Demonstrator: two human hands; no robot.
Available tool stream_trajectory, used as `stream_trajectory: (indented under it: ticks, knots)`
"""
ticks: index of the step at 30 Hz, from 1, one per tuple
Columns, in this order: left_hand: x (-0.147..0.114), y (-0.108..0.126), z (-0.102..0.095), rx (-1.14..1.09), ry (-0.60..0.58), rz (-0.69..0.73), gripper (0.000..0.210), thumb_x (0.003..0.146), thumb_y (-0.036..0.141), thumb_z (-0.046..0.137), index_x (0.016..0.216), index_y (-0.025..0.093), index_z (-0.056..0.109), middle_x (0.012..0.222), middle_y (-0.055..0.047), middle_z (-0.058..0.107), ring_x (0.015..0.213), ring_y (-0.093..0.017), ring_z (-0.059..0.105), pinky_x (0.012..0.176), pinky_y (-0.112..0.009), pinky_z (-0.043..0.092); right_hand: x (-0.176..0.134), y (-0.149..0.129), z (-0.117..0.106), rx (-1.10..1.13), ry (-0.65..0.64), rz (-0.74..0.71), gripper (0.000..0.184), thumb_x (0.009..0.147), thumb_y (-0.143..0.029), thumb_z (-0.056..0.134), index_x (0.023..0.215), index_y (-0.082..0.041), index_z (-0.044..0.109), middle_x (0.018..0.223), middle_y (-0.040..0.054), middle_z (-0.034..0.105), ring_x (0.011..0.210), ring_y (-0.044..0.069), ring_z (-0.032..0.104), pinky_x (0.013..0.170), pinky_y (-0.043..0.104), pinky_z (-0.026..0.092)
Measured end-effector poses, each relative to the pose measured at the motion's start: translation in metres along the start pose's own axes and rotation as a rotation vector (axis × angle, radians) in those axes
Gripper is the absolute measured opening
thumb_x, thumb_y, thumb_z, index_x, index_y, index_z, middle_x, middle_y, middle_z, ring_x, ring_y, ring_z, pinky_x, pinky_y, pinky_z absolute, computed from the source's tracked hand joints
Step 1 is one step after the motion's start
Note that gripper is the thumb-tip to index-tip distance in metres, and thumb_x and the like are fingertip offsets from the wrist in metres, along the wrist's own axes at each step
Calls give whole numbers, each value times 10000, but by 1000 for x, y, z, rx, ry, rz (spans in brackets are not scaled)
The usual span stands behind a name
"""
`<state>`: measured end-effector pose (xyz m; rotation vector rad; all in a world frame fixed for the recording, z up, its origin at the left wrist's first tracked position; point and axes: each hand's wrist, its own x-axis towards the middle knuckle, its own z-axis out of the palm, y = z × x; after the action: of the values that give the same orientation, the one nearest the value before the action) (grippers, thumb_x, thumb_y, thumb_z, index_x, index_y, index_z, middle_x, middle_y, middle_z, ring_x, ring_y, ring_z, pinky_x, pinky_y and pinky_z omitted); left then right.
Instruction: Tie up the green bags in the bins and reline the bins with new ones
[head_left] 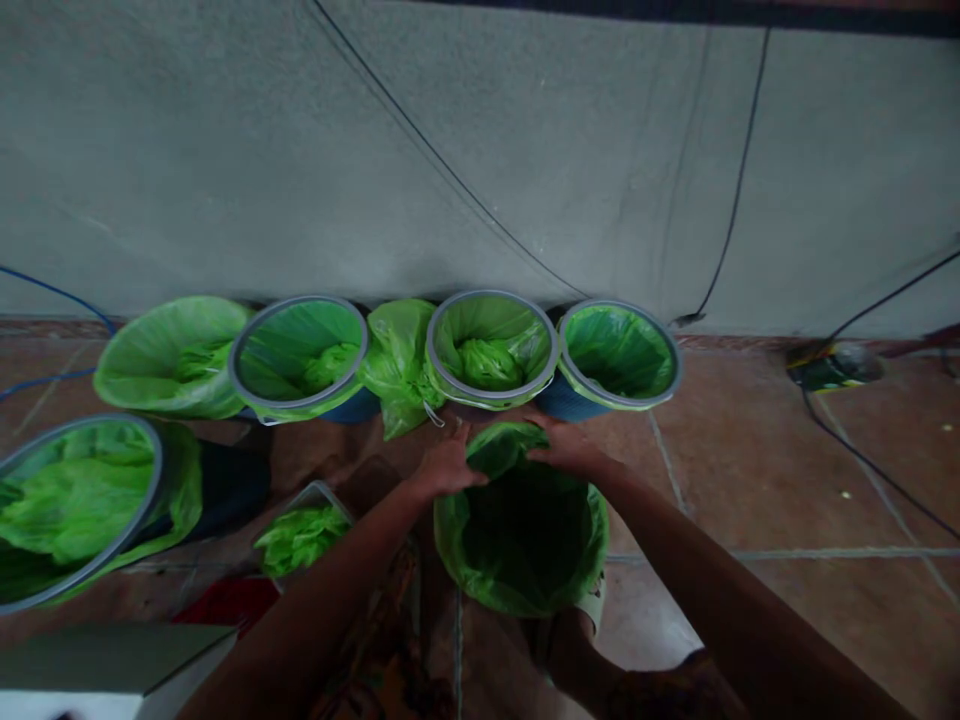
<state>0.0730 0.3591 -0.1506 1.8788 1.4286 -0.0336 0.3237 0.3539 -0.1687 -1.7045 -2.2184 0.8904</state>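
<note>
Translucent green plastic bag [495,590], mouth spread open and round, on the reddish-brown tiled floor [787,480] just in front of the person, off the floor's wall-side edge; what it covers is hidden. Left hand [448,462] and right hand [568,447] at its far rim, a short gap between them, each grip grasping the bag's edge. Along that wall-side edge: grey-rimmed round bins [555,352] with green liners. Clear tub [328,490] of crumpled green plastic [300,535] beside the left forearm.

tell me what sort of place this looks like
Perhaps a storeroom or similar indoor space: a tiled floor, a plain grey wall with a dark cable, and several bins lined with green bags.
</note>
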Motion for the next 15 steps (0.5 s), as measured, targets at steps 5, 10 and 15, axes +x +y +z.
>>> stream_trajectory:
  ticks: [5,10,15]
  knots:
    - [16,12,-6,-113,157,44,549,915,522,475,1314,148,524,1305,-137,620,1191,-239,593,1005,-344,447,18,-17,-7,148,78,-17,391,935,-400,477,1231,-185,613,1237,99,667,1124,230,627,992,386,478]
    - [29,31,2,121,129,81,417,999,391,322,995,170,675,1002,-101,727,968,-207,676,891,-317,489,28,-19,1,45,3,-30,363,986,-360,382,1107,-198,684,1150,83,710,1061,218,654,965,354,479]
    - [25,23,8,219,122,170,278,950,338,446,1070,205,659,995,-84,724,959,-226,678,875,-331,498,17,-6,10,9,-8,-79,321,970,-317,426,1157,-223,670,1176,65,704,1069,211,649,961,343,476]
